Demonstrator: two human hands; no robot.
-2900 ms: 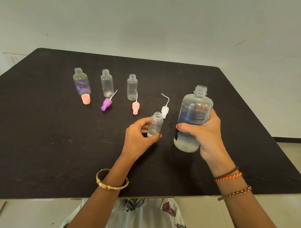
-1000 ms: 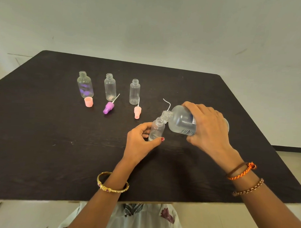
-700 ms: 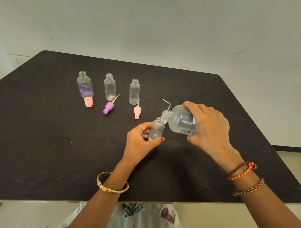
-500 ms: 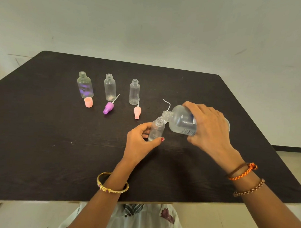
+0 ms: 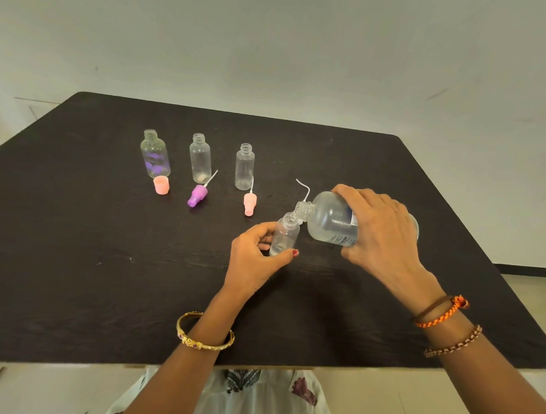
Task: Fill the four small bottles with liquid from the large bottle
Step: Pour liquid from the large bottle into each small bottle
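Right hand (image 5: 385, 232) wraps the tipped large bottle (image 5: 330, 221) at mid-body, mouth over the small bottle (image 5: 283, 236), pinched low by the left hand (image 5: 254, 262) on the surface (image 5: 78, 262). Both probably light, squeezable plastic; grip gently.

four small bottles: three standing in a far-left row (image 5: 155, 154) (image 5: 200, 158) (image 5: 244, 167), one (image 5: 284, 235) near the middle. one large bottle (image 5: 333, 219) at right. four loose caps: two pink (image 5: 161, 185) (image 5: 250, 203), one purple (image 5: 197, 196), one white (image 5: 304, 189) mostly hidden. two hands (image 5: 254, 262) (image 5: 379, 232).
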